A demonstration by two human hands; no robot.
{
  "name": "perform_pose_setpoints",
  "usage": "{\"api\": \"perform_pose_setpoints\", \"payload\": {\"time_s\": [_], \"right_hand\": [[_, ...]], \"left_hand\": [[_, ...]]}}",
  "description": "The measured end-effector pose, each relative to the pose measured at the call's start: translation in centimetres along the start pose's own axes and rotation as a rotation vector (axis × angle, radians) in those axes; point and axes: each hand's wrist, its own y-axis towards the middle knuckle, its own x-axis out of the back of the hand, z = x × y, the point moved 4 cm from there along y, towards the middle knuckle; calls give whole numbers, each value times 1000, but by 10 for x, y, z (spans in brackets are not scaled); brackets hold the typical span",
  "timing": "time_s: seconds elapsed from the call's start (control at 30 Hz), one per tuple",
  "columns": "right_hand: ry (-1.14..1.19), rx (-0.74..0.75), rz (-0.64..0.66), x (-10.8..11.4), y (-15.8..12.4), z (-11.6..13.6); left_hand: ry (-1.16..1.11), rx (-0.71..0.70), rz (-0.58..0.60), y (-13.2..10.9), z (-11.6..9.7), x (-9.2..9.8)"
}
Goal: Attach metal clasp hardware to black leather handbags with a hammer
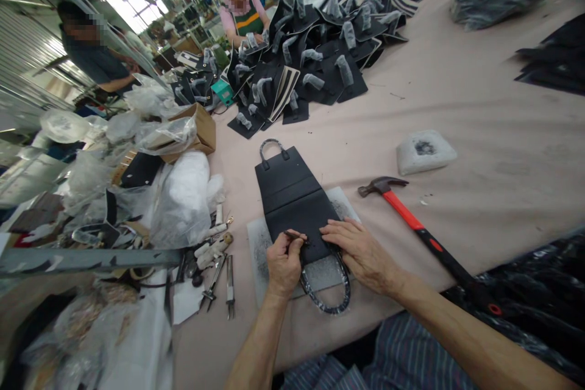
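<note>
No readable text, labels or numbers.

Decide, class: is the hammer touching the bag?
Apart: the head view shows pale board and table surface between the hammer and the bag.

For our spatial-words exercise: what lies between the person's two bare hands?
The head view shows a flat black leather handbag between the left hand and the right hand.
</note>
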Motion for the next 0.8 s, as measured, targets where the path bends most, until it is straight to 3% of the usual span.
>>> {"api": "perform_pose_setpoints", "payload": {"time_s": [0.37,0.57,0.7,0.8], "right_hand": [[-2,5,-22,0,-1,0],[75,31,-80,-2,0,-3],[38,-69,-289,27,-9,-15],[-296,-299,-354,63,-33,-37]], "left_hand": [[18,-31,-19,-1,-1,-2],[102,-152,1,-3,-4,-4],[201,-252,37,-5,-5,-8],[229,-311,78,-6,-2,-11]]}}
